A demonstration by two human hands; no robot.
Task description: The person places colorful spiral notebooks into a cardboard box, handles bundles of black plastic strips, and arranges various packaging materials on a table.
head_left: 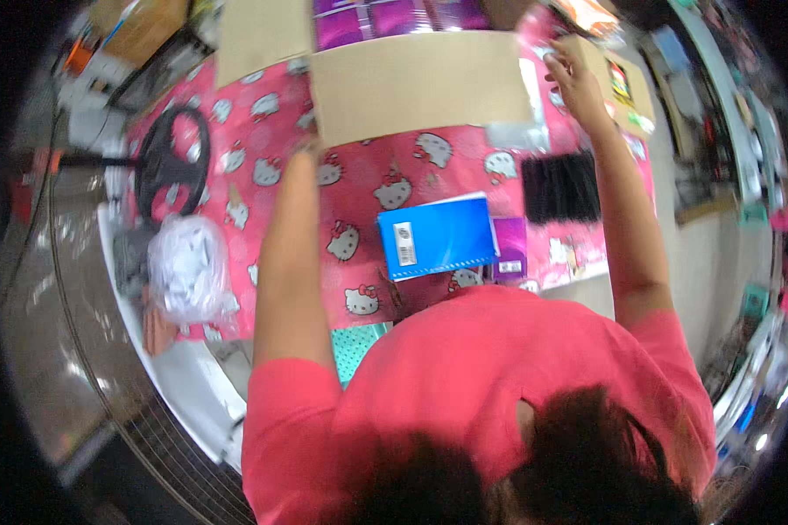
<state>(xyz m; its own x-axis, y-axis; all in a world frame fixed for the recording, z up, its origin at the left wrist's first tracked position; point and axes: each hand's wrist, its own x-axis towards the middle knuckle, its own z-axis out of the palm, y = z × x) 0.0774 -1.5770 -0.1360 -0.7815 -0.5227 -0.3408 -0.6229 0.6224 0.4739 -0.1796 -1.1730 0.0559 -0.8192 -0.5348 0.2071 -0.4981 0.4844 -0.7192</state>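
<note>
An opened cardboard box (420,92) stands at the far side of the table, its broad flap folded toward me. Purple shiny packs (368,19) show inside it. My left hand (305,150) is at the flap's near left corner; its fingers are blurred and mostly hidden. Out past the flap's right end, my right hand (571,77) is raised with its fingers apart and nothing visible in them. Close to my body lies a blue spiral notebook (442,234), partly over a purple notebook (510,249). A black bristly or fringed pad (559,188) lies below my right hand.
A pink cat-patterned cloth (267,171) covers the table. At left are a black ring-shaped holder (146,157) and a clear bag of white crumpled material (188,267). A smaller cardboard box (626,92) sits at far right, near clear plastic wrapping (517,136). A turquoise basket (355,350) is below the near edge.
</note>
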